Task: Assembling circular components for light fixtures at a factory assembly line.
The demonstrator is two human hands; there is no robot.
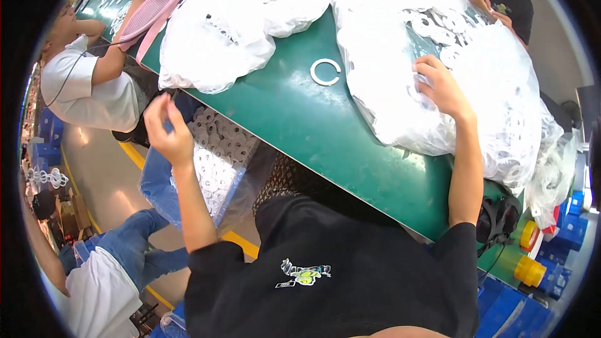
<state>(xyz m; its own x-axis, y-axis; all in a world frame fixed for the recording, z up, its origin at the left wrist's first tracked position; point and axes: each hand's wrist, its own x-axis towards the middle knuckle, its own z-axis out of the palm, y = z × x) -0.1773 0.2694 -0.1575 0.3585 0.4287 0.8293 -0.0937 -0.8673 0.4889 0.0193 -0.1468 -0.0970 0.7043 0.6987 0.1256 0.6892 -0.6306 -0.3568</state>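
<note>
The person's two hands (pixel 173 140) and one loose ring (pixel 314 72) show.

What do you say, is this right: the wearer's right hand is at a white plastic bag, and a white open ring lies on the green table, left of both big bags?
Not quite: the head view shows the open ring between the left bag and the right bag. The right hand and green table are as you said.
</note>
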